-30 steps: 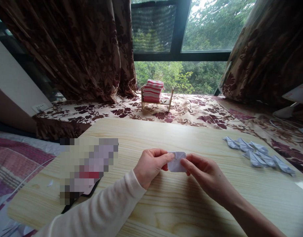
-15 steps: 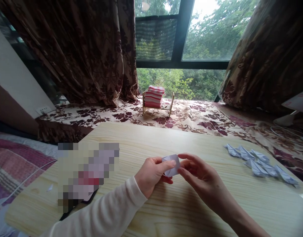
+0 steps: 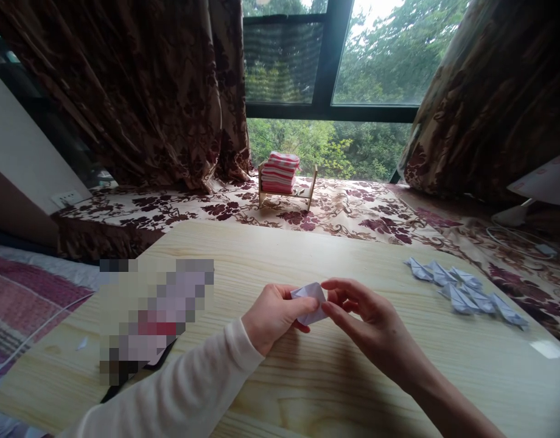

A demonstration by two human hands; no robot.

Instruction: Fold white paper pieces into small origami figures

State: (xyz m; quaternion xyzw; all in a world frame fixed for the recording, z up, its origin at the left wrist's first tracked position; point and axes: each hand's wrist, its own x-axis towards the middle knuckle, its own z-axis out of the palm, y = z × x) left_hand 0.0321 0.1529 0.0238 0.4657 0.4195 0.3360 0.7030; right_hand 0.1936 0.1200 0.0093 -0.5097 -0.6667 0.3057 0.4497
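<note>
A small piece of folded white paper is held above the table, in front of me. My left hand grips it from the left, thumb pressed flat on its face and fingers behind. At the paper's right edge, the thumb and index finger of my right hand take hold of a corner, with the other fingers curled in. Part of the paper is hidden beneath my left thumb. Several white folded paper pieces with pointed ends lie grouped on the right side of the table.
The pale wooden table spans the foreground. On its left lies a blurred-out item, near a small paper scrap. Beyond the table, a little wooden stand bears a stack of red-and-white striped cloths. A lamp stands far right.
The view has shifted slightly, so the whole scene sits a little left and higher. Both hands stay on the folded paper, which is tilted a bit differently.
</note>
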